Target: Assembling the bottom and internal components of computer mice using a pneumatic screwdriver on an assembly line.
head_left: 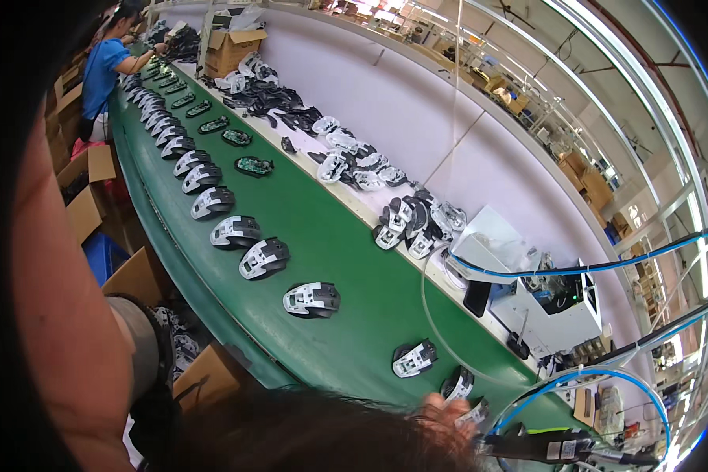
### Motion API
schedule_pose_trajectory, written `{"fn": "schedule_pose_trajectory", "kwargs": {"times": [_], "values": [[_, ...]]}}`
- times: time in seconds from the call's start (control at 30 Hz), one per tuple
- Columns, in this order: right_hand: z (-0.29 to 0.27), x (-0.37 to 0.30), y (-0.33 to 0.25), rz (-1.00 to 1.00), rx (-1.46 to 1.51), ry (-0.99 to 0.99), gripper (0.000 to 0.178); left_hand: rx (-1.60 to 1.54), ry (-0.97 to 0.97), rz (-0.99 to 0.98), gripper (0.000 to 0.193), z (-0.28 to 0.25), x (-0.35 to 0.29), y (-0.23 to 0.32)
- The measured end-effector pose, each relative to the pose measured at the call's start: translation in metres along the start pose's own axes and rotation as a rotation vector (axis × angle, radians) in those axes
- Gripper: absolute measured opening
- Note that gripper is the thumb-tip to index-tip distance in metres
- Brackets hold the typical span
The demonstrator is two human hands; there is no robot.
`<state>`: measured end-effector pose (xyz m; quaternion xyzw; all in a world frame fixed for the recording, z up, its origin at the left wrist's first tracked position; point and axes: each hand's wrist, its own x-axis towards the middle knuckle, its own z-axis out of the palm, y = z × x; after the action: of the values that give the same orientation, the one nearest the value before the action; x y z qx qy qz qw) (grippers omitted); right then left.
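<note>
At the lower edge, beside dark hair, a partly hidden hand (445,411) shows; it seems to be my right hand. Its fingers are closed on a white-and-black computer mouse shell (473,414), seen only in part. Just beyond the fingertips lies another mouse shell (459,383), and a further shell (414,359) rests to its left. A black powered screwdriver (547,446) is right of the hand. Along the left rim runs a large bare arm (75,315), seemingly my left one; its hand is out of view.
A green work surface (354,330) carries a long row of mouse shells (311,300) and a row of circuit boards (253,166). Loose shells (417,220) line the back ledge near a white machine (543,307). Blue hoses (590,267) cross the right; cartons (212,366) stand left; a person in blue (102,75) works far off.
</note>
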<state>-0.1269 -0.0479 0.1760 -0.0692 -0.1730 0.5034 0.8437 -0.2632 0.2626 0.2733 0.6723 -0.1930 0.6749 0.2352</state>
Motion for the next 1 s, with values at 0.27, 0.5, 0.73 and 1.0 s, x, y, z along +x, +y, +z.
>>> {"fn": "schedule_pose_trajectory", "kwargs": {"times": [0.27, 0.5, 0.73, 1.0], "values": [[0.006, 0.014, 0.022, -0.044, 0.021, -0.072, 0.070, 0.043, -0.028, -0.019, 0.060, -0.021, 0.013, 0.000], [0.017, 0.019, 0.025, -0.085, -0.003, -0.121, 0.066, 0.061, -0.011, -0.042, 0.060, -0.024, 0.015, 0.003], [0.025, 0.020, 0.031, -0.148, -0.004, -0.160, 0.062, 0.068, -0.026, -0.070, 0.059, -0.021, 0.016, 0.004], [0.015, 0.006, 0.044, -0.229, 0.027, -0.154, 0.059, 0.074, -0.082, -0.148, 0.059, -0.013, -0.008, 0.012]]}}
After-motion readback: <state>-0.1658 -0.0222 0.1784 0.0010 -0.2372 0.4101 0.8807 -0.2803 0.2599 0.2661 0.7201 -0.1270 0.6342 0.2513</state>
